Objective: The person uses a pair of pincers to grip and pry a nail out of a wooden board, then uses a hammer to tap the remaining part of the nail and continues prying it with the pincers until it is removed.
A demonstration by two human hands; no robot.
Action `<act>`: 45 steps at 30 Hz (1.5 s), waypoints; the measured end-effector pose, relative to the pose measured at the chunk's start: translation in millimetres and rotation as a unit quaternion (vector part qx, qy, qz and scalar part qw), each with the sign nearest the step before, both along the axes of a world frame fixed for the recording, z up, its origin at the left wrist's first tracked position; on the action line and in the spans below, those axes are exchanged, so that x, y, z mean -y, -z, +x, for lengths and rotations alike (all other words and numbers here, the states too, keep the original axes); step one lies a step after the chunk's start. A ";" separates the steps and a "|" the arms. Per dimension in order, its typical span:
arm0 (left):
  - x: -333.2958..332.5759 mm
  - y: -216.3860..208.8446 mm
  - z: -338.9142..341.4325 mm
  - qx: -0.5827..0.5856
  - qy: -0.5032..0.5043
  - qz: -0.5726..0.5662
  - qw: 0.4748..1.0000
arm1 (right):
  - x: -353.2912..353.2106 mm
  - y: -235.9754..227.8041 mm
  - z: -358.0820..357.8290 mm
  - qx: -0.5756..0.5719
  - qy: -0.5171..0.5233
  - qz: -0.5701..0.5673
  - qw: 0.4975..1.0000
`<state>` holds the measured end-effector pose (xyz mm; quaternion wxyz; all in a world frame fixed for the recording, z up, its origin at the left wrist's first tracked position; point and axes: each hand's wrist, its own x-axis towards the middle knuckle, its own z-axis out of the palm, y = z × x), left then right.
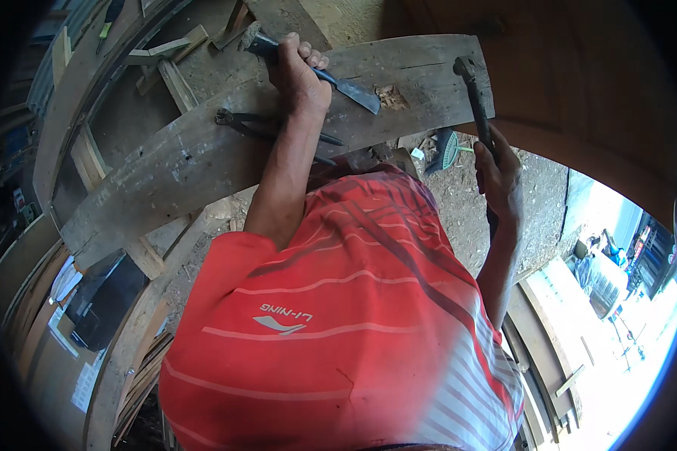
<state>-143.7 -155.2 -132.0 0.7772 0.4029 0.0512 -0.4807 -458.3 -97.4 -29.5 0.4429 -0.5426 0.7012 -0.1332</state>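
My left hand (302, 74) is closed around the dark handle of a chisel (357, 95). Its broad blade slants down to the right, with the tip beside a rough, chipped patch (390, 98) in a weathered wooden board (180, 161). Farther right, my right hand (502, 174) grips a hammer (477, 101) by its dark handle. The hammer's head is raised near the board's right end, apart from the chisel. Beneath my left forearm lies a dark metal tool (237, 120) with two long handles, perhaps pincers; the forearm hides its middle.
A large brown wooden panel (579, 98) rises at the right. Wooden frame pieces (177, 86) stand beyond the board at the left, and a black case-like object (105, 308) sits lower left. On the ground past the board is a green mesh item (450, 150). Planks (541, 338) lie lower right.
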 end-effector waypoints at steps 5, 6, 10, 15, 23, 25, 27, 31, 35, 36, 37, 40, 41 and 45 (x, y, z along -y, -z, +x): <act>0.2 11.4 5.9 -0.029 -0.001 0.007 1.000 | -21.8 15.8 -10.6 0.036 0.043 0.020 0.998; -1.9 11.7 7.3 -0.028 0.003 -0.002 1.000 | -23.4 17.0 -12.8 0.040 0.046 0.018 0.998; 3.3 2.7 0.9 0.031 -0.027 0.050 0.998 | -23.0 24.0 -17.8 0.059 0.062 0.009 0.996; 8.5 -22.3 -20.3 0.163 -0.019 0.008 0.986 | -21.2 21.8 -18.9 0.069 0.042 0.003 0.997; 10.5 -15.2 15.9 -0.106 0.051 -0.158 0.980 | -24.7 26.0 -25.0 0.083 0.051 0.004 0.995; 14.5 -30.9 27.8 -0.002 0.126 -0.119 0.985 | -24.1 27.9 -25.3 0.088 0.054 0.003 0.995; 16.6 -48.5 42.5 0.112 0.269 -0.091 0.952 | -24.6 30.4 -29.1 0.075 0.049 0.030 0.996; 9.4 -94.1 12.0 0.631 0.546 0.053 0.548 | -32.9 52.3 -31.8 0.067 0.022 0.021 0.997; 6.6 -52.8 -20.4 0.748 0.573 0.010 0.335 | -40.3 61.5 -20.5 0.004 -0.009 -0.004 1.000; 7.8 -43.8 -23.4 0.753 0.573 -0.006 0.325 | -41.8 59.6 -16.1 0.011 -0.004 0.001 1.000; 10.8 -36.3 -23.9 0.757 0.573 -0.023 0.314 | -40.9 55.5 -11.3 0.018 0.001 0.006 1.000; 21.8 -28.3 -20.0 0.757 0.553 -0.033 0.347 | -43.5 58.4 -5.7 0.028 0.017 -0.001 0.999; 24.4 -26.1 -21.1 0.769 0.534 -0.034 0.349 | -44.9 59.8 -4.7 0.030 0.021 -0.007 0.999; 32.7 -26.2 -16.7 0.790 0.444 -0.030 0.422 | -47.6 62.6 1.3 0.010 0.025 0.000 1.000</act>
